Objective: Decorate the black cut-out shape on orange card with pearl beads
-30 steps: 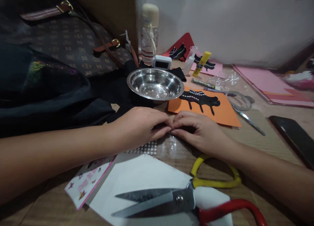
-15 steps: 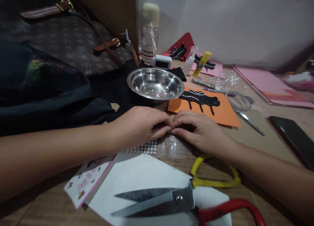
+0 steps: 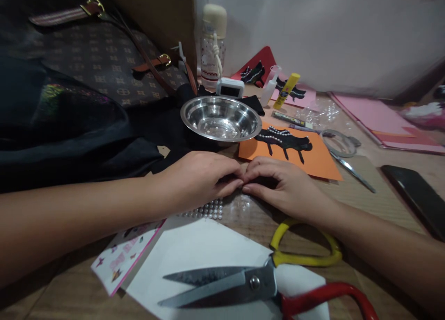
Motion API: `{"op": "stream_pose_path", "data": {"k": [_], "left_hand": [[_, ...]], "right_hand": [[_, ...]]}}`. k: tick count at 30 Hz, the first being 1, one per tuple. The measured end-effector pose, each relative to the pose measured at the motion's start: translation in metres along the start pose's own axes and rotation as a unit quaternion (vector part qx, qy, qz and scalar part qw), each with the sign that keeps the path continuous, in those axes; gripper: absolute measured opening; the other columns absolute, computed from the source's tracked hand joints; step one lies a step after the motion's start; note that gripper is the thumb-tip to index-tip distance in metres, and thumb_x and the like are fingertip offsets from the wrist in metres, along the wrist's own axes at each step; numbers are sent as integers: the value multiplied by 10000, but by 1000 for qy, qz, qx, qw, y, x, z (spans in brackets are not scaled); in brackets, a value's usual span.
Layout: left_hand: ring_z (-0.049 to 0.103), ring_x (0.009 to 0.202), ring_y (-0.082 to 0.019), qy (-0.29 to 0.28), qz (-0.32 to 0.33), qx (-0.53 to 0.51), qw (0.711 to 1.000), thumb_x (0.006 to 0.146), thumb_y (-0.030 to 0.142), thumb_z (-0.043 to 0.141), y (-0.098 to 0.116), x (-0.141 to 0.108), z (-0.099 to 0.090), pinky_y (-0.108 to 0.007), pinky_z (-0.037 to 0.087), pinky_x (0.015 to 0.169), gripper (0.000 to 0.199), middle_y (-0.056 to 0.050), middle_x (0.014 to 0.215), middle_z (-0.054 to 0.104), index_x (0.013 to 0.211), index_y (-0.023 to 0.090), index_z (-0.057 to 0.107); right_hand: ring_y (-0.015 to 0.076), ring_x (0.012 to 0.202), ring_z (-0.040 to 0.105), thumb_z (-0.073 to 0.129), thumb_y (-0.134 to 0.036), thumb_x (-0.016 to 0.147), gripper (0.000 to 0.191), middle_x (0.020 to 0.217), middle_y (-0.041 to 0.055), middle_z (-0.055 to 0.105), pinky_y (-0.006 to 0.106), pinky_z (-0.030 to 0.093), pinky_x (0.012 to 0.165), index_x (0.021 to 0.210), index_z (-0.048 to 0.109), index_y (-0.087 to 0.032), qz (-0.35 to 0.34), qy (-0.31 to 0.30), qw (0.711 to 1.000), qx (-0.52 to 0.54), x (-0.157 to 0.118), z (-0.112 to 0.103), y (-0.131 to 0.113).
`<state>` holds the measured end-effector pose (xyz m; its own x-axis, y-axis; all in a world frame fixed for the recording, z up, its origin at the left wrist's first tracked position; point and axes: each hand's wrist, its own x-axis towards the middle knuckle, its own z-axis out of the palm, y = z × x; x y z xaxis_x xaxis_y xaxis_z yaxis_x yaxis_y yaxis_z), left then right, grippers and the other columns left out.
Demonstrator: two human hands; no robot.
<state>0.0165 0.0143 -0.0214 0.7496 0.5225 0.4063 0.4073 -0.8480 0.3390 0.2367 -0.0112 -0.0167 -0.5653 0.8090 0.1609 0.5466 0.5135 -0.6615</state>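
Meeting fingertips: the left hand (image 3: 200, 177) and right hand (image 3: 290, 186) touch at their tips, each with thumb and fingers drawn together; whether anything small is pinched there, I cannot tell.
Under the hands: clear crinkled plastic film (image 3: 239, 209) lies just below the fingertips, and a sheet of silvery pearl beads (image 3: 210, 209) shows partly from beneath the left hand.
Nearer the body: large scissors with one yellow and one red handle (image 3: 255, 283) lie with blades parted across a white paper sheet (image 3: 194, 246); a white packet with pink edging and butterfly prints (image 3: 127, 255) is beside it, under the left forearm.
Beyond the hands: an orange card (image 3: 323, 164) bears a black cutout trimmed with pearl rows (image 3: 294, 143); a shiny steel bowl (image 3: 222, 105) holding small beads stands beside it.
Right side: silver tweezers (image 3: 354, 171) and a clear round ring (image 3: 339, 144) lie by the card, a black phone (image 3: 415, 197) farther right.
Back: a cream-capped clear bottle (image 3: 209, 55), a small white device with a dark screen (image 3: 230, 88), a white squeeze bottle (image 3: 268, 92) and a yellow glue stick (image 3: 287, 90) stand near the wall.
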Motion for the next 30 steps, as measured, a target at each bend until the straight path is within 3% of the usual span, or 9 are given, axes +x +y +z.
{"op": "stream_pose_path", "data": {"k": [16,25,28,30], "left_hand": [[668,718,-118,0,14,11,1000,898,204,675,2,0,-1,-202,429,669,26,39,812,726,883,182,677],[682,754,-131,-20,-24,-41,999,928,232,646,-1,0,-5,-208,432,675,78,30,850,750,927,191,713],[689,779,-137,-29,-40,-57,997,933,229,642,-3,0,-5,-212,437,689,95,17,884,760,957,183,722],[692,797,-142,-35,-50,-71,996,929,226,649,-3,1,-6,-217,441,702,99,10,901,765,963,179,730]], "right_hand": [[166,878,654,647,-172,909,70,918,20,708,293,507,820,877,693,-213,-2,25,1000,5,0,4,-1],[160,891,676,586,-217,945,158,940,18,734,280,511,829,909,740,-228,6,1,1000,2,0,-7,-7],[170,893,678,574,-272,953,153,963,22,744,293,516,823,956,722,-231,39,26,999,-26,-8,-17,-15],[173,869,680,585,-310,948,153,960,26,738,295,528,805,969,712,-226,72,4,997,-42,-18,-27,-24]]}}
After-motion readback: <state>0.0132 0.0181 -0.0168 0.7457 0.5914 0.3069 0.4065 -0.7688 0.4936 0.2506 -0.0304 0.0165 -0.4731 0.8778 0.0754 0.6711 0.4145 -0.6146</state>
